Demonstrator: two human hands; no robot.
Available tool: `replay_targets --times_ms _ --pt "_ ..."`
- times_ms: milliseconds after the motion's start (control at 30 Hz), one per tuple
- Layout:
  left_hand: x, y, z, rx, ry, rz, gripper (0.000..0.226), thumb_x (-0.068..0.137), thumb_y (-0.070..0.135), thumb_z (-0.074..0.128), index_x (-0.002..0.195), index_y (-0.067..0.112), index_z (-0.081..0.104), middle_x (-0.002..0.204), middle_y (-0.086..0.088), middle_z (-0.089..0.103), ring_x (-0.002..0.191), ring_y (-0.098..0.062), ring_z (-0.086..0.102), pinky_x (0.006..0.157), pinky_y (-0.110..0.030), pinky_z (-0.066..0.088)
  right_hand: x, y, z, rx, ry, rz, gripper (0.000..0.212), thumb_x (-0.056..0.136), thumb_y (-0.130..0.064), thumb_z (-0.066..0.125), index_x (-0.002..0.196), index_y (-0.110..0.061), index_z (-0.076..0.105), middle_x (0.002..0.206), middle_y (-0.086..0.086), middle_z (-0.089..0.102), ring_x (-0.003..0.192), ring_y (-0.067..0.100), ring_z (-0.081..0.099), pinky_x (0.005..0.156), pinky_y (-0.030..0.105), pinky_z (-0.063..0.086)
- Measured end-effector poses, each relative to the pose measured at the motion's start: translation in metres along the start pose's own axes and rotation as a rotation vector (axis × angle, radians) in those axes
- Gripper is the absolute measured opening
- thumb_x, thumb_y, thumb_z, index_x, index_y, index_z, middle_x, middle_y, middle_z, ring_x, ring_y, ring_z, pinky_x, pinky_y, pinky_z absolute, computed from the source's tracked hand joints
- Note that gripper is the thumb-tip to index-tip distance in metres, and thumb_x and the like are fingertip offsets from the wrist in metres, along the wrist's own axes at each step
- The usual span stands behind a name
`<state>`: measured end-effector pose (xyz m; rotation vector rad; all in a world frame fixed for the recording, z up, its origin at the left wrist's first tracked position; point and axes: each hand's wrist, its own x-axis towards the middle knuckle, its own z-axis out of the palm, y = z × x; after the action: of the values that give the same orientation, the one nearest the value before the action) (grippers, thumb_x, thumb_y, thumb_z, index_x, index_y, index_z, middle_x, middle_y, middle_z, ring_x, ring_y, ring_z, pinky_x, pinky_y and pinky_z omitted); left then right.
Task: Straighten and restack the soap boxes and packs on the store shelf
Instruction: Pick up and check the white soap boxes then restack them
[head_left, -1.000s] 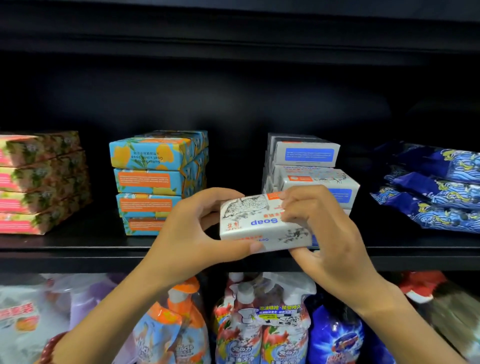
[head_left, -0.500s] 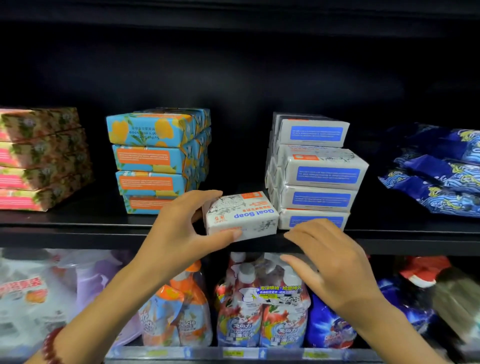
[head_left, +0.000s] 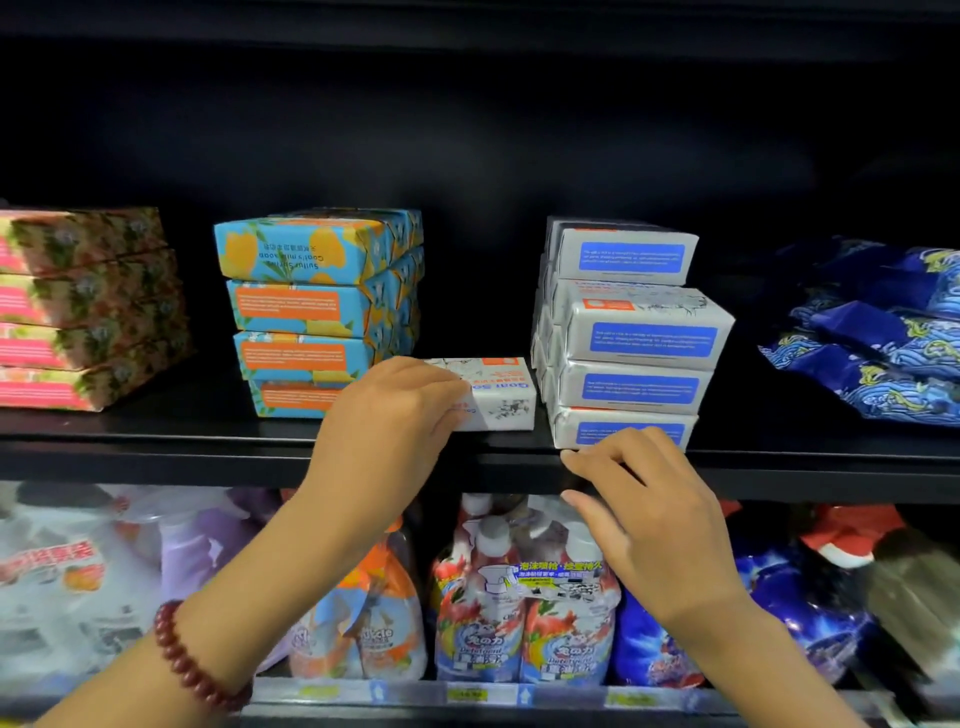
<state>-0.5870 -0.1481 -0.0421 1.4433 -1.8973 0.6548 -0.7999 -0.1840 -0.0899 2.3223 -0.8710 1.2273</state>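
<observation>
A white Goat Soap box (head_left: 496, 395) lies on the black shelf (head_left: 156, 441), between the blue-and-orange box stack (head_left: 317, 312) and the white stack with blue labels (head_left: 631, 332). My left hand (head_left: 387, 431) grips the box's left end, fingers curled over its top. My right hand (head_left: 641, 499) hovers at the shelf's front edge below the white stack, fingers loosely curled and holding nothing. The second box from the top of the white stack juts forward.
Pink floral boxes (head_left: 83, 306) are stacked at the far left, and blue patterned soft packs (head_left: 878, 332) are piled at the right. Spray bottles and refill pouches (head_left: 524, 597) fill the lower shelf under my hands.
Both hands held the Goat Soap box in the air; the right hand let go, and the left hand has set the box down on the shelf beside the white stack.
</observation>
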Motion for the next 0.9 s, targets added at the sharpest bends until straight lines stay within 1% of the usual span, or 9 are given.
replay_targets --times_ms 100,200,400,500,600,700,733,800,900 --pt "0.013 -0.006 0.007 0.099 -0.123 -0.064 0.01 0.088 0.009 0.062 0.081 0.005 0.068 0.085 -0.007 0.069 0.084 -0.027 0.062 0.069 -0.041 0.049 -0.001 -0.001 0.001 0.003 -0.002 0.033 0.028 0.063 -0.007 0.084 0.088 -0.008 0.072 0.076 0.002 0.062 0.073 0.017 0.054 0.058 0.024 0.048" --pt "0.024 -0.012 0.016 0.142 -0.152 -0.108 0.016 0.094 0.015 0.049 0.093 0.012 0.065 0.097 -0.001 0.066 0.095 -0.018 0.059 0.079 -0.031 0.044 -0.001 -0.002 0.002 0.0 -0.002 0.052 0.027 0.063 -0.007 0.084 0.088 -0.008 0.072 0.076 0.002 0.062 0.073 0.016 0.054 0.058 0.023 0.047" --pt "0.032 -0.011 0.023 0.152 -0.204 -0.155 0.021 0.094 0.012 0.049 0.109 0.015 0.064 0.113 0.001 0.064 0.105 -0.017 0.058 0.085 -0.028 0.043 -0.002 -0.004 -0.001 0.002 -0.037 0.056 0.028 0.064 -0.008 0.084 0.089 -0.008 0.071 0.076 0.002 0.061 0.071 0.018 0.056 0.059 0.022 0.045" --pt "0.024 -0.006 0.018 0.075 -0.166 -0.147 0.024 0.091 0.009 0.055 0.113 0.008 0.064 0.12 -0.005 0.063 0.111 -0.022 0.056 0.09 -0.028 0.041 -0.001 -0.002 -0.004 0.027 -0.068 0.04 0.027 0.068 -0.015 0.083 0.091 -0.008 0.071 0.078 0.0 0.061 0.075 0.016 0.055 0.06 0.025 0.049" --pt "-0.001 0.005 0.015 -0.065 -0.01 -0.119 0.027 0.084 0.02 0.068 0.106 0.005 0.069 0.109 -0.008 0.069 0.101 -0.027 0.063 0.085 -0.03 0.047 0.009 0.005 -0.019 0.13 0.06 0.004 0.022 0.079 -0.022 0.071 0.093 -0.005 0.07 0.09 0.003 0.063 0.087 0.016 0.055 0.076 0.026 0.047" --pt "-0.023 0.011 0.019 -0.089 0.007 -0.116 0.037 0.086 0.043 0.054 0.096 0.013 0.073 0.096 0.002 0.072 0.091 -0.017 0.067 0.078 -0.022 0.045 0.034 0.024 -0.041 0.076 0.263 -0.031 0.026 0.082 -0.016 0.068 0.101 0.001 0.067 0.103 0.011 0.063 0.1 0.021 0.054 0.094 0.022 0.039" --pt "-0.026 0.011 0.021 -0.074 -0.003 -0.106 0.039 0.087 0.045 0.051 0.092 0.014 0.075 0.092 0.003 0.073 0.089 -0.016 0.067 0.075 -0.022 0.046 0.043 0.031 -0.047 0.05 0.257 -0.027 0.031 0.081 -0.018 0.069 0.105 0.001 0.065 0.107 0.012 0.062 0.104 0.022 0.053 0.098 0.021 0.036" --pt "-0.028 0.01 0.024 -0.072 -0.009 -0.107 0.04 0.087 0.046 0.049 0.088 0.015 0.075 0.09 0.005 0.073 0.086 -0.015 0.068 0.072 -0.023 0.047 0.06 0.043 -0.055 0.015 0.116 -0.026 0.045 0.078 -0.026 0.072 0.113 -0.001 0.06 0.114 0.01 0.061 0.109 0.023 0.052 0.1 0.023 0.036" --pt "-0.027 0.011 0.025 -0.106 -0.003 -0.136 0.041 0.087 0.047 0.048 0.088 0.017 0.075 0.089 0.006 0.072 0.085 -0.015 0.067 0.07 -0.024 0.048 0.069 0.052 -0.052 -0.007 -0.071 -0.026 0.059 0.07 -0.031 0.079 0.117 -0.003 0.058 0.115 0.009 0.061 0.108 0.028 0.054 0.094 0.031 0.039"
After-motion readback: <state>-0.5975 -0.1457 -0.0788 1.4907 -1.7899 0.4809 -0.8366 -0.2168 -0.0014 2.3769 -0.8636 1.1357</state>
